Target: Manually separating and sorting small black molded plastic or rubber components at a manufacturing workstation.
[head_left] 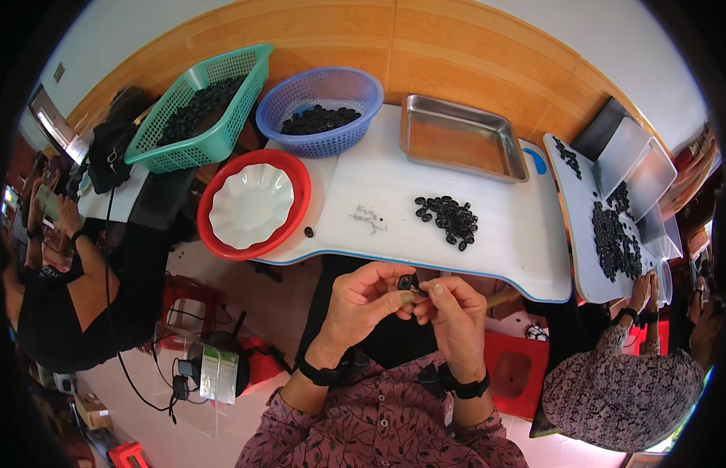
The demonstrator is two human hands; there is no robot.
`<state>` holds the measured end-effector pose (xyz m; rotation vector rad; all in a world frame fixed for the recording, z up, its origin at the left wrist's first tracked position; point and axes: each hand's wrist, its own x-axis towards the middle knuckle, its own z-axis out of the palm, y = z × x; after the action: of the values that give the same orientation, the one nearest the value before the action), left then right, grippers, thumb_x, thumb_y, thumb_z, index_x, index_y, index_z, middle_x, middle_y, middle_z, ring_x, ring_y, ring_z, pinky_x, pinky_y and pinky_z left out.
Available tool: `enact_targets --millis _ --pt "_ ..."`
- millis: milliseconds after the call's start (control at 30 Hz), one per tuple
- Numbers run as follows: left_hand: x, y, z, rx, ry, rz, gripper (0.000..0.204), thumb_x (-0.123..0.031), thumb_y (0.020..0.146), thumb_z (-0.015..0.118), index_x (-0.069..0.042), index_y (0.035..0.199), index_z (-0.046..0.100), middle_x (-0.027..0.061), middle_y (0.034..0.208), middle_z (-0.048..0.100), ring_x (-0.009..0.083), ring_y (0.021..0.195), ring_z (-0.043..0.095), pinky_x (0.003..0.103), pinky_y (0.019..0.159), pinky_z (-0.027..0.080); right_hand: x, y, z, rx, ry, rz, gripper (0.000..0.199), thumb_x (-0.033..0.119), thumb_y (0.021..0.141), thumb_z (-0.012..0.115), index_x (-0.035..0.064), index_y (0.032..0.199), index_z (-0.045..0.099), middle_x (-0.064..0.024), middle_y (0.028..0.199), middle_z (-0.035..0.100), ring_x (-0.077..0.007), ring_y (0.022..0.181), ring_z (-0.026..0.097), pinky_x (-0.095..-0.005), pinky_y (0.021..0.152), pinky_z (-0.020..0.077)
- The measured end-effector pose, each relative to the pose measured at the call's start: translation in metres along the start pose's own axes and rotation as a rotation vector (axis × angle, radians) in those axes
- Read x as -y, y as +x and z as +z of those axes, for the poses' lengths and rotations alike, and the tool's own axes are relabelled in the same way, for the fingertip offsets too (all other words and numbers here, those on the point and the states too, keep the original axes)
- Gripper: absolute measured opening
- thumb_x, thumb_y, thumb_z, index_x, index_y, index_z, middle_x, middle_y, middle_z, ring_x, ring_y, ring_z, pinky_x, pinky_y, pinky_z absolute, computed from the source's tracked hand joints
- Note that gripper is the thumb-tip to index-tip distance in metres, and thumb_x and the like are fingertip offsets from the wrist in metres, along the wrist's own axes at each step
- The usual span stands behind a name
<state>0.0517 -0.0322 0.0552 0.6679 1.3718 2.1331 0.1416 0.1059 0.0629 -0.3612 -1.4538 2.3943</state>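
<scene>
A small black piece (408, 283) is pinched between the thumb and fingers of the left hand (368, 303), on the near side of the pile of black pieces (449, 221) on the white counter (355, 183). The right hand (458, 308) meets it, fingertips closed together; I can't tell exactly what they grip. Left of the pile lie pale slivers (372, 221); beyond it stands a steel tray (468, 148); farther left, a white fluted bowl (251, 207) sits inside a red basin (302, 187).

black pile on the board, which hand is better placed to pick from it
Probably the right hand: in view it is nearly straight below the black pile; the left hand, pinching a black piece, sits farther left.
</scene>
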Motion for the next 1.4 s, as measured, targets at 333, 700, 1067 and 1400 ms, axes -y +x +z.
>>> enact_targets --millis 333,700,1067,1400 --pt "0.005 -0.002 -0.01 -0.012 -0.053 -0.017 0.029 0.002 0.085 0.065 0.004 0.113 0.059 0.0075 0.087 0.065 0.0119 0.073 0.065 0.023 0.066 0.056 -0.004 0.0 0.004 -0.008 -0.025 -0.002 0.018 0.0 0.085 0.066 -0.0033 0.103 0.064 -0.0093 0.087 0.068 -0.0111 0.072 0.064 -0.0217 0.062 0.0506" --pt "0.01 -0.002 -0.015 0.005 -0.105 -0.054 0.03 0.003 0.084 0.065 0.005 0.113 0.059 0.0098 0.091 0.065 0.0145 0.075 0.066 0.026 0.067 0.058 -0.009 0.002 0.005 -0.092 -0.092 -0.028 0.019 -0.004 0.082 0.065 -0.001 0.1 0.064 -0.0043 0.082 0.065 -0.008 0.07 0.06 -0.0191 0.061 0.0461" --pt "0.016 -0.002 -0.031 -0.021 -0.258 -0.046 0.03 0.005 0.083 0.065 0.005 0.112 0.06 0.0109 0.092 0.066 0.0158 0.075 0.067 0.027 0.065 0.058 -0.015 0.008 0.007 -0.011 -0.282 -0.151 0.021 -0.007 0.082 0.065 -0.0015 0.102 0.066 -0.0018 0.091 0.06 -0.0062 0.075 0.056 -0.0177 0.067 0.0439" --pt "0.015 0.014 -0.038 -0.233 0.156 0.014 0.022 0.006 0.084 0.064 0.005 0.106 0.061 0.0067 0.089 0.066 0.0137 0.079 0.066 0.025 0.068 0.057 -0.031 0.017 0.0 -0.11 -0.428 -0.144 0.013 0.005 0.088 0.065 -0.0006 0.1 0.064 -0.0022 0.09 0.062 -0.0064 0.073 0.058 -0.0188 0.058 0.0447"
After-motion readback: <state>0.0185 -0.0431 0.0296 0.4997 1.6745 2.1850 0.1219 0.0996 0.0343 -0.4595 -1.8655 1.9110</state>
